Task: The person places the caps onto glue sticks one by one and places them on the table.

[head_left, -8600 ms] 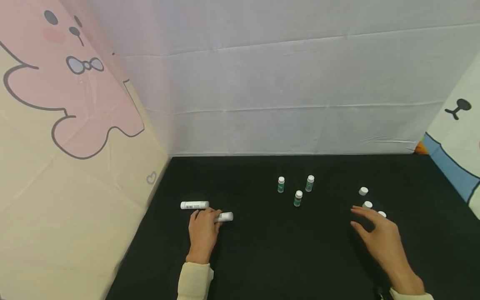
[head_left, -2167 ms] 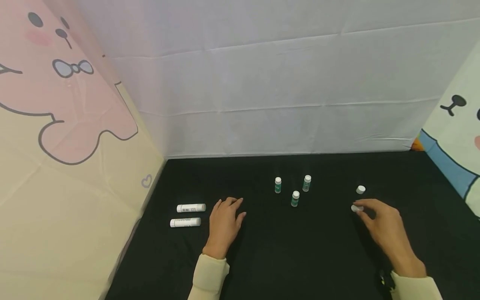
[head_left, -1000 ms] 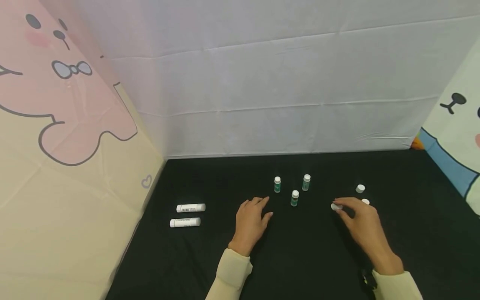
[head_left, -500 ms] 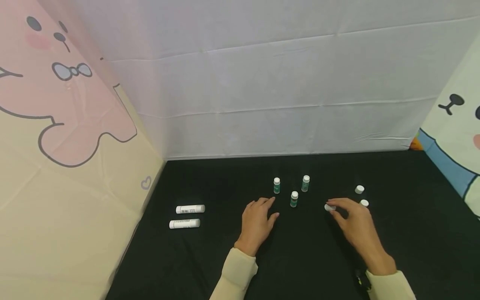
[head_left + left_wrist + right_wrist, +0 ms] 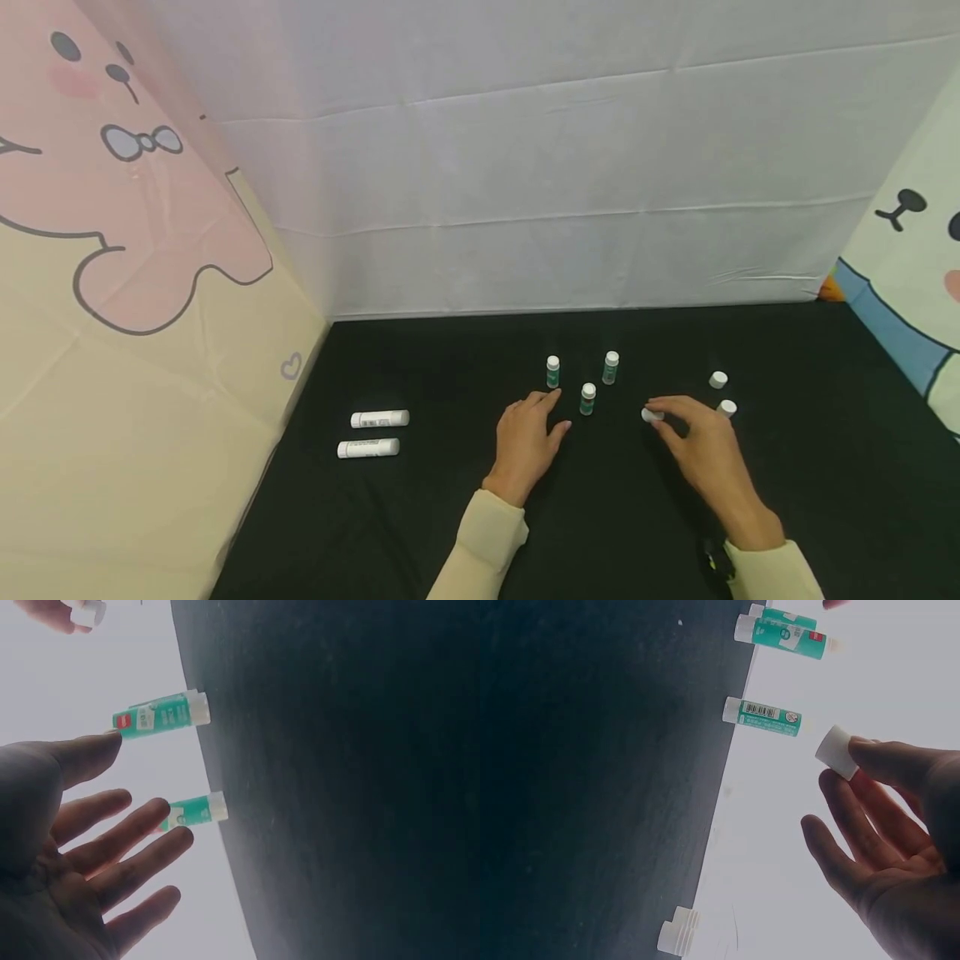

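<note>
Three green-labelled glue sticks stand upright mid-table: the left one (image 5: 552, 374), the front one (image 5: 587, 401) and the far right one (image 5: 610, 369). My left hand (image 5: 521, 442) reaches close to the left and front sticks. Its fingers are spread and hold nothing; whether a fingertip touches a stick I cannot tell. To the right of the sticks, my right hand (image 5: 708, 454) pinches a white cap (image 5: 835, 752) between thumb and fingers, above the table. Two more white caps sit farther right, a back one (image 5: 718, 380) and a nearer one (image 5: 727, 408) beside the right hand.
Two white tubes lie on their sides at the left of the black table (image 5: 420, 517): a back tube (image 5: 380, 418) and a front tube (image 5: 368, 448). A pale cloth wall (image 5: 487, 250) rises behind the table, with printed cloths at both sides.
Earlier, the left hand laid down the second white tube beside the first, then moved right to the glue sticks. The right hand picked up a cap and carried it left.
</note>
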Motion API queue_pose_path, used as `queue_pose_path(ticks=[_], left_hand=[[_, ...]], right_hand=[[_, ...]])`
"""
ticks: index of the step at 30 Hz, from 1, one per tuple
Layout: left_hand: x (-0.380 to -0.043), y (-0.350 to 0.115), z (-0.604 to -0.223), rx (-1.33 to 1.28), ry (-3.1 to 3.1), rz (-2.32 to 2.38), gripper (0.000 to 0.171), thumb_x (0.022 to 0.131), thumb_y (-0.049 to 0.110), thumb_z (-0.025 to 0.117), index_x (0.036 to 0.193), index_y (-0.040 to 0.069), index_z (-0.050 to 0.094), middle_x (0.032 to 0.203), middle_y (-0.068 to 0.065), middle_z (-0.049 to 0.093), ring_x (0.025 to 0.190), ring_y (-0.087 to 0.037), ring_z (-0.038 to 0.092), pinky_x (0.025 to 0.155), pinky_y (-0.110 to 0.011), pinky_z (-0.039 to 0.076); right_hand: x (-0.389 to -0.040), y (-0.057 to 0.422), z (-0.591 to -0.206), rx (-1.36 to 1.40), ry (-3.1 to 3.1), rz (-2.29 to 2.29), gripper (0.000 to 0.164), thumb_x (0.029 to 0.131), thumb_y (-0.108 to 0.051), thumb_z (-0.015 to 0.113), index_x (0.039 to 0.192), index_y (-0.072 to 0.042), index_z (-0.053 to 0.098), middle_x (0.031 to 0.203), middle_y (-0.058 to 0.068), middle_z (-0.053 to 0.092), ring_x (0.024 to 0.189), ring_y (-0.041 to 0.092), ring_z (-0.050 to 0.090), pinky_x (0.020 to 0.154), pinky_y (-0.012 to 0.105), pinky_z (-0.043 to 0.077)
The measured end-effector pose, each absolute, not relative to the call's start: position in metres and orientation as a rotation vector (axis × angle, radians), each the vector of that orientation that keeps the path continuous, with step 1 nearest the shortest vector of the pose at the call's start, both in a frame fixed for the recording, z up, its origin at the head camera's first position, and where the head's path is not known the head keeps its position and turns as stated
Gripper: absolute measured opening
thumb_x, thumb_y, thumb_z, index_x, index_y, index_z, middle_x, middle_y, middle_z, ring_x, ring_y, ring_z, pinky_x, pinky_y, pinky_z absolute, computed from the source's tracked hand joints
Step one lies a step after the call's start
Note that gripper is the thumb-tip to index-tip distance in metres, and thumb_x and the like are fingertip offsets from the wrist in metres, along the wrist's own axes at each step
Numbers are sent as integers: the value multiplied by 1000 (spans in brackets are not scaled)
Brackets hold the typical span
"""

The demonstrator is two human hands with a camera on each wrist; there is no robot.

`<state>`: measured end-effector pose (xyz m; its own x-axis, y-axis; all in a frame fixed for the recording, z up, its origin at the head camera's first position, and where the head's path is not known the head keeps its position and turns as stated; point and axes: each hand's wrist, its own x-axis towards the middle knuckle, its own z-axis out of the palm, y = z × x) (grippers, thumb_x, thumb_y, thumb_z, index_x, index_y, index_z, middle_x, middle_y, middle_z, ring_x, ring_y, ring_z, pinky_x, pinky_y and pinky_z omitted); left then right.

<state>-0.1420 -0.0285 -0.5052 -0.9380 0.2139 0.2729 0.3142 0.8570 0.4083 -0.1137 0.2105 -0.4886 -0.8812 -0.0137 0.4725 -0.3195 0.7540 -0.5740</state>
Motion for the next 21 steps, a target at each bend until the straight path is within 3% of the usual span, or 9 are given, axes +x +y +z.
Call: queue_pose_path(ticks=[21], left_hand=[[-157,-7,-513,-387,-2838,-776,52,94,29,83,140,11,69,129,-5,74,108,-25,74,96,-45,58]], right_hand=[[-113,201,-488,258,-2493,970,30,77,14,85,104,2,79,104,19,77,98,42,74,87,60,55]])
